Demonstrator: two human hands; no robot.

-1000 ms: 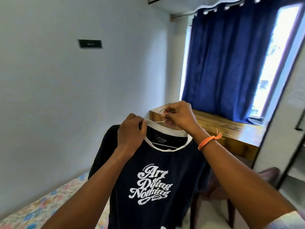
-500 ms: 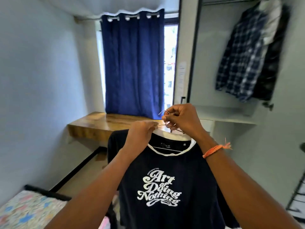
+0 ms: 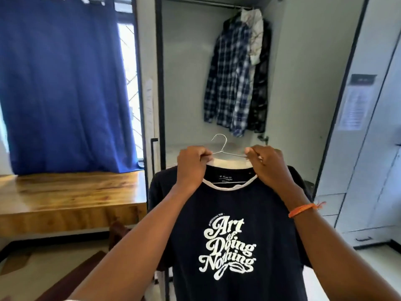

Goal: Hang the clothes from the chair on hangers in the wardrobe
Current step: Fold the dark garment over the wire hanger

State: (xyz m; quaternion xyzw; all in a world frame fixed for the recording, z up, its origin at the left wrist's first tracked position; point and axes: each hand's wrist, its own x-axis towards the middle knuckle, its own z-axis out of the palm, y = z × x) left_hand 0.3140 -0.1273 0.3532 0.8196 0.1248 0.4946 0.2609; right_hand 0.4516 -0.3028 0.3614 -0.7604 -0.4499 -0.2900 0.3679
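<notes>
Head view: both hands, left point(image 3: 191, 164) and right point(image 3: 269, 164), pinch wire hanger point(image 3: 223, 148); T-shirt point(image 3: 227, 235) hangs vertical, hook up.

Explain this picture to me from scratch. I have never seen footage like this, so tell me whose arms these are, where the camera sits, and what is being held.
There is no machine here. The camera is worn on a person's head and looks forward and down, so the two arms reaching in from the bottom are that person's own.

The left hand and the right hand each pinch one shoulder of a thin wire hanger. A dark T-shirt with white lettering is draped on that hanger, and its hook stands free above the collar.

Straight ahead is the open wardrobe. Near its top runs a rail, from which a plaid shirt and other clothes hang at the right.

To the left are a blue curtain and a wooden desk. The T-shirt is not yet on the rail.
</notes>
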